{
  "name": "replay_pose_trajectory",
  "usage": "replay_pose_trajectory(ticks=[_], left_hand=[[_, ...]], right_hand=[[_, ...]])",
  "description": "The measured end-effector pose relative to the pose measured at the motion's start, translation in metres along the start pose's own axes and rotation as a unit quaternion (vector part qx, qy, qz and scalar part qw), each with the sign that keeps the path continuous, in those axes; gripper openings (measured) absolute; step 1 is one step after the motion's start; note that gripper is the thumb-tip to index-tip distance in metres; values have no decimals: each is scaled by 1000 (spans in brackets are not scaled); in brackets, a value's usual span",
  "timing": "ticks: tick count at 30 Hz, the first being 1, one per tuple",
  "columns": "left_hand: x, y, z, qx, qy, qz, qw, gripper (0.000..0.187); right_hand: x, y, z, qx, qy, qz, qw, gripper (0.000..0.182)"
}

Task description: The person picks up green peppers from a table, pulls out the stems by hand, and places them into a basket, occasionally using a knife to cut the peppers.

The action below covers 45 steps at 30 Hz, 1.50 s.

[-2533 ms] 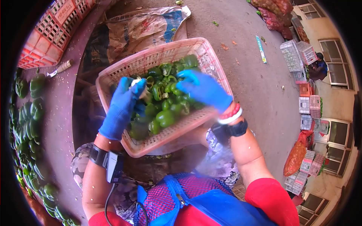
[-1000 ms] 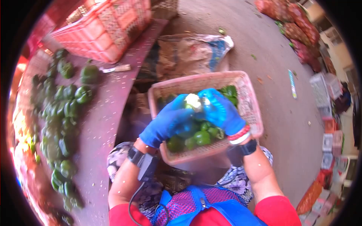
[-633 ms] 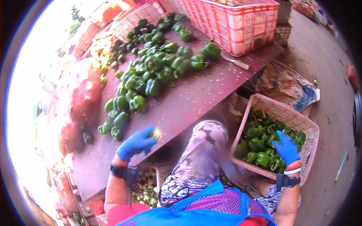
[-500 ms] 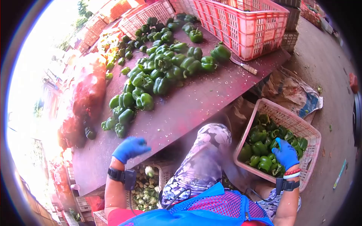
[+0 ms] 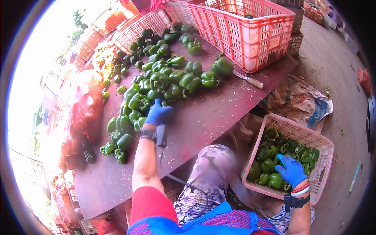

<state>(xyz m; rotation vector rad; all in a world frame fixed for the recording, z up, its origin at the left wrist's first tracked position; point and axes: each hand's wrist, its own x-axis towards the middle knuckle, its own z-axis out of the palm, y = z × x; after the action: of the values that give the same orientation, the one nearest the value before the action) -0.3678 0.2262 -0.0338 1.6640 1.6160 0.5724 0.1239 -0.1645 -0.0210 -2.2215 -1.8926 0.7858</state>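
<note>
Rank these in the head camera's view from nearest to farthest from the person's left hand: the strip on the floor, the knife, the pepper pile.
1. Pepper pile: right by the left hand, on the table.
2. Knife: to the right, also on the table.
3. Strip: far right, on the floor.

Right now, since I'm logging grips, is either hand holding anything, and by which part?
Can't tell: left hand is at whole peppers, right hand over cut peppers; any grip is hidden.

Grey floor [image 5: 321,74], glaring white light [image 5: 27,102]
</note>
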Motion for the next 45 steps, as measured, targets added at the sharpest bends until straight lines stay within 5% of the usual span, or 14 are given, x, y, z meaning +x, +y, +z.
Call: replay_pose_trajectory(ticks=[1, 3, 5, 7, 11, 14, 18, 20, 25, 27, 30, 34, 42, 45], left_hand=[[-7, -8, 4, -155, -45, 6, 987, 52], [-50, 41, 5, -375, -138, -194, 896, 37], [-85, 86, 32, -467, -196, -151, 849, 36], [-111, 124, 71, -420, -231, -80, 874, 39], [-168, 196, 171, -378, -391, -44, 838, 42], [-202, 211, 246, -331, -482, 27, 811, 45], [-214, 239, 281, -366, -602, -22, 709, 55], [-217, 237, 288, -392, -572, -93, 714, 70], [-217, 238, 301, -376, -602, 8, 705, 88], [-219, 243, 302, -383, -603, 10, 700, 88], [-226, 251, 296, -223, -541, 105, 804, 86], [-241, 244, 300, -209, -452, 198, 844, 78], [-236, 241, 300, -251, -446, 205, 834, 68], [-231, 246, 291, -267, -495, 110, 819, 67]], right_hand=[[1, -3, -1, 24, 12, -20, 999, 52], [4, -13, -3, 68, 39, -54, 995, 54], [7, -30, -8, 143, 61, -71, 985, 61], [2, -55, -17, 368, 63, -68, 925, 72], [-3, -77, -31, 485, 152, -128, 852, 80], [7, -42, -24, 349, 266, -211, 874, 75], [-5, -16, -19, 384, 278, -130, 871, 62], [-13, -17, -18, 304, 324, -133, 886, 60], [-25, -10, -27, 248, 332, -107, 904, 63], [-26, -6, -29, 234, 318, -121, 911, 64], [-27, -8, -22, 202, 313, -131, 919, 64], [-28, -13, -20, 175, 310, -143, 923, 66], [-17, -13, -25, 163, 323, -169, 917, 68], [-15, -13, -29, 189, 292, -164, 923, 63]])
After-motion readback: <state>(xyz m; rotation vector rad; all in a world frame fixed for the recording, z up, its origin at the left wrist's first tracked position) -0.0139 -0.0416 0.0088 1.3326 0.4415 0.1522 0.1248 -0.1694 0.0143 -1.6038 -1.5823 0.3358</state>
